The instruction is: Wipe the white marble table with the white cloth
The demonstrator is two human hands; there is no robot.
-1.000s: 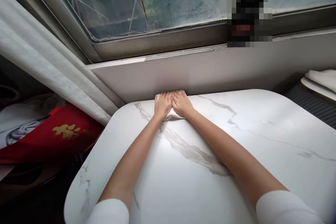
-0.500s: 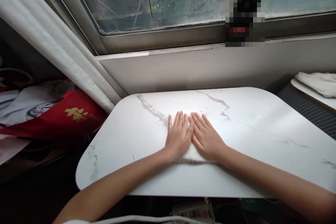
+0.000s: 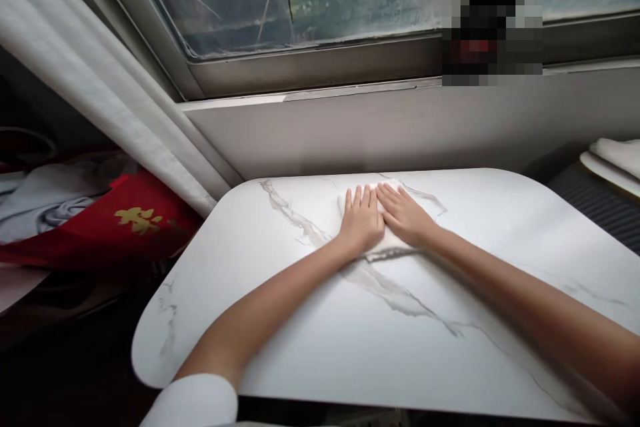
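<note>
Left hand [image 3: 363, 220]: flat, palm down, fingers slightly apart, pointing to the top of the frame. Right hand [image 3: 404, 215]: likewise flat, fingers angled to the upper left. The hands sit side by side; contact between the thumbs cannot be confirmed. White cloth [image 3: 393, 244]: directly beneath both hands, right of frame centre, neither hand nearer; its long axis is obscured. Beneath it, the marbled table [image 3: 300, 327]. Beyond: window [image 3: 350, 0] at top, curtain [image 3: 100, 60] upper left.
</note>
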